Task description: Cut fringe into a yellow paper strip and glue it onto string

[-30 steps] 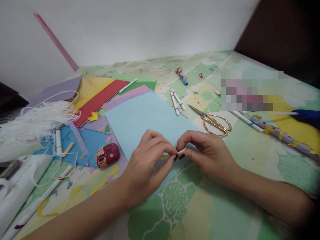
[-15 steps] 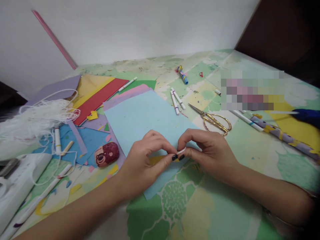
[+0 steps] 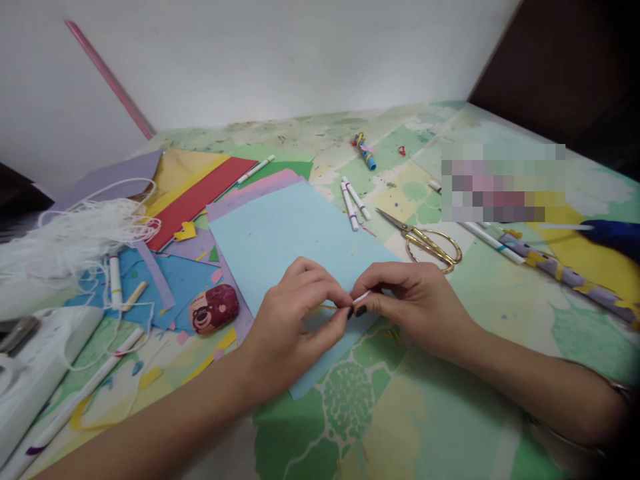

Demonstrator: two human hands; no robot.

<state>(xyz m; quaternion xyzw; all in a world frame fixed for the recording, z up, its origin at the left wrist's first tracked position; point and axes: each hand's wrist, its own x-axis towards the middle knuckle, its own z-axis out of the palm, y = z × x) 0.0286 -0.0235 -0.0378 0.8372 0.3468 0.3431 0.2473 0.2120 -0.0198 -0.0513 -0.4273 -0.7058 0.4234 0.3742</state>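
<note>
My left hand point(image 3: 300, 310) is pinched, thumb against fingers, on a yellow piece of paper point(image 3: 324, 307) that shows only as a thin edge. Fingertip to fingertip with it, my right hand point(image 3: 413, 300) pinches a small white strip point(image 3: 361, 297); whether the strip is fixed to the yellow paper I cannot tell. Both hands are just above the near part of a light blue sheet point(image 3: 295, 227), which lies over purple and pink sheets. Gold-handled scissors point(image 3: 425, 243) lie beyond my right hand, blades pointing away to the left.
White string point(image 3: 85, 227) is heaped at left, above a white power strip point(image 3: 50, 353). A maroon and pink oval case point(image 3: 214, 310) sits beside my left forearm. Markers point(image 3: 350, 203), coloured sheets point(image 3: 200, 200) and paper scraps are scattered around. A purple paper-wrapped roll point(image 3: 575, 277) lies at right.
The yellow paper has turned from showing its face to showing a thin edge. My fingertips have shifted slightly up and left, still pinched together.
</note>
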